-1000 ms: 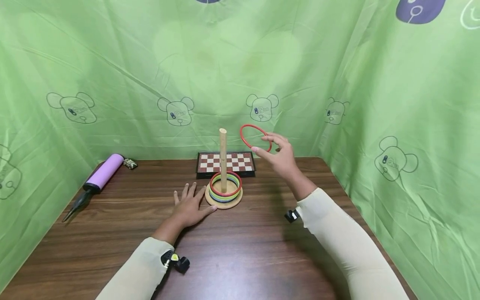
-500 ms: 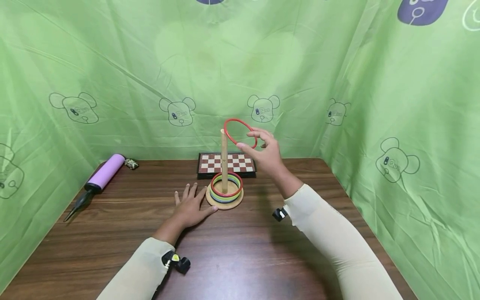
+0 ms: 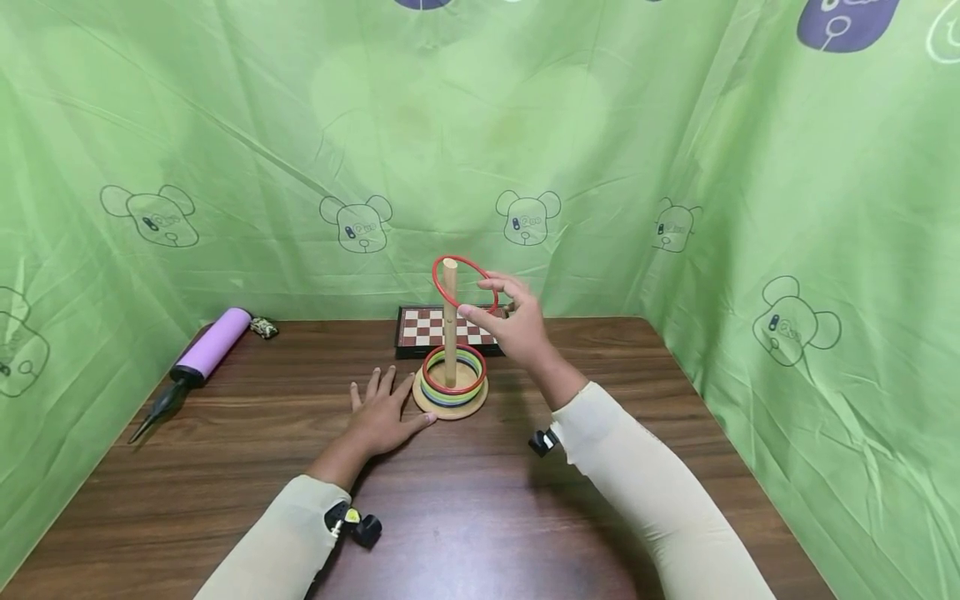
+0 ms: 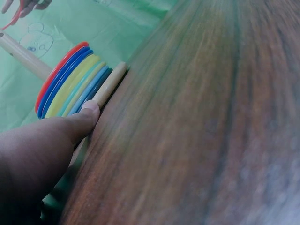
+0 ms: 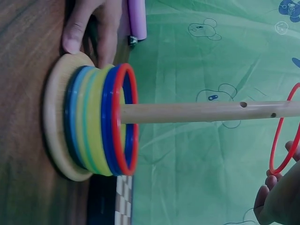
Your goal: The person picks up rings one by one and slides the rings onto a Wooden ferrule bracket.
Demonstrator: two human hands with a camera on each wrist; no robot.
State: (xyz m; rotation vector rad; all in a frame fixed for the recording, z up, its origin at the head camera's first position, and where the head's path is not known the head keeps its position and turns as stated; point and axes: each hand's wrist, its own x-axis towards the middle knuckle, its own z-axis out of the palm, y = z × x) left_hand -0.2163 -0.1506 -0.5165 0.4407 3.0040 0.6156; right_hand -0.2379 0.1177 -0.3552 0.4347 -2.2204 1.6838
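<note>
My right hand (image 3: pixel 519 323) pinches a thin red ring (image 5: pixel 274 146) between thumb and fingers. This ring is tilted and encircles the top of the wooden peg (image 3: pixel 450 329), as the head and right wrist views show. The peg stands upright on a round wooden base (image 5: pixel 56 117). Around its foot lies a stack of rings (image 5: pixel 96 126) in blue, yellow and green shades, with another red ring (image 5: pixel 125 161) on top. My left hand (image 3: pixel 379 422) lies on the table with fingers spread, thumb and index finger touching the base's left edge.
A folded checkered game board (image 3: pixel 418 328) lies right behind the peg stand. To the far left is a purple hand pump (image 3: pixel 215 342) with a black nozzle, beside a small patterned bundle (image 3: pixel 263 327). Green curtains (image 3: pixel 465 150) enclose the wooden table (image 3: pixel 465 517).
My right hand has moved left and then down, bringing the red ring from the peg's right side to around the peg's top. My left hand has stayed at the base.
</note>
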